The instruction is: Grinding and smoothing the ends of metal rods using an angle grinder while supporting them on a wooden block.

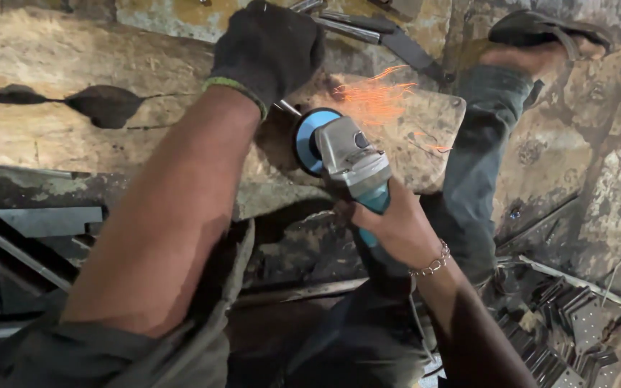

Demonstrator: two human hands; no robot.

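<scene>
On worn workbench [52, 136], I watch bare right hand [397, 226] wrapped tight round teal-and-grey angle grinder [350, 162], disc throwing orange sparks [375, 93]; black-gloved left hand [267, 47], fingers curled, pins thin steel rod [289, 109]. Grinder looks heavy, rigid, jumpy; body grip seems safest.

The gloved left hand [267, 44] covers the far end of the thin metal rod [287, 108], so its grip there cannot be seen. The grinder [346, 162] body hides where its disc meets the metal plate [425, 122]. The sandalled foot [544, 39] is cut by the top edge. The scrap brackets [569, 323] near right blur together.
</scene>
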